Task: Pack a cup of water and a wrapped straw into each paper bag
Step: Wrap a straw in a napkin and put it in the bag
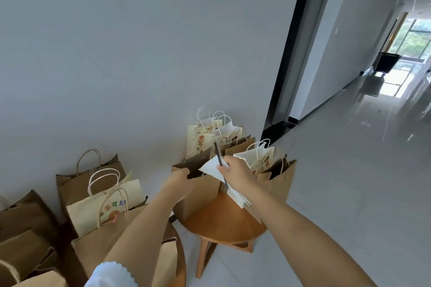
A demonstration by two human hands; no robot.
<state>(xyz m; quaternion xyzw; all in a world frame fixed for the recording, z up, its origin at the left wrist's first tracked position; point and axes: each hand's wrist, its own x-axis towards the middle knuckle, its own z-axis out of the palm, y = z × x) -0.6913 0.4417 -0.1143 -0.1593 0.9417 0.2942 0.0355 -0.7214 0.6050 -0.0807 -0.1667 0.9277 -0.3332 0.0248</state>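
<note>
- Left hand (180,176) grips the brown paper bag (198,193) by its rim.
- Right hand (234,170) pinches a dark wrapped straw (219,158) with white paper.
- Beneath both hands: a round wooden stool (224,223) on pale floor.

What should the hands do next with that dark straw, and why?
Probably lower the wrapped straw into the brown paper bag on the wooden stool. The left hand already grips the bag's rim, holding it open, and the right hand pinches the straw and white paper just above the opening.

The brown bag's (200,191) inside is hidden, and bags at lower left (21,235) are cut off by the edge.
</note>
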